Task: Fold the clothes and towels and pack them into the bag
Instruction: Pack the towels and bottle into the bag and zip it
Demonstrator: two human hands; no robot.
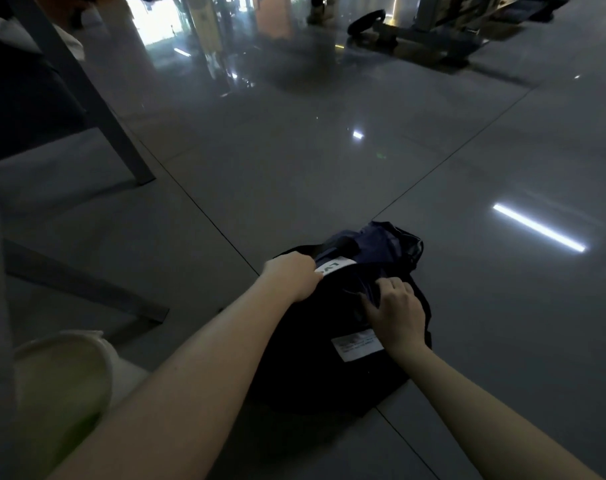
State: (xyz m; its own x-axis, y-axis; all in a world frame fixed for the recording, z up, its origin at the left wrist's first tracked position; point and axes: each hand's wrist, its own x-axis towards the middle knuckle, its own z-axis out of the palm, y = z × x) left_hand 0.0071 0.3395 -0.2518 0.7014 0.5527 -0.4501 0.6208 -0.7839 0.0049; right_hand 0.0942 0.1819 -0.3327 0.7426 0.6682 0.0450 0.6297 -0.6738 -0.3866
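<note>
Black fabric bag (312, 368) lies on the grey tiled floor (329, 168), near centre. The left hand (291, 275) is curled tight on the bag's far-left edge beside a white tag (336, 266). Navy clothing (374, 244) shows in its far mouth. The right hand (395, 306) pinches the dark cloth, fingers bent

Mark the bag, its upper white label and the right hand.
bag (312, 368): head view, dark front panel.
upper white label (339, 265): head view, its middle.
right hand (396, 311): head view, back of hand.
</note>
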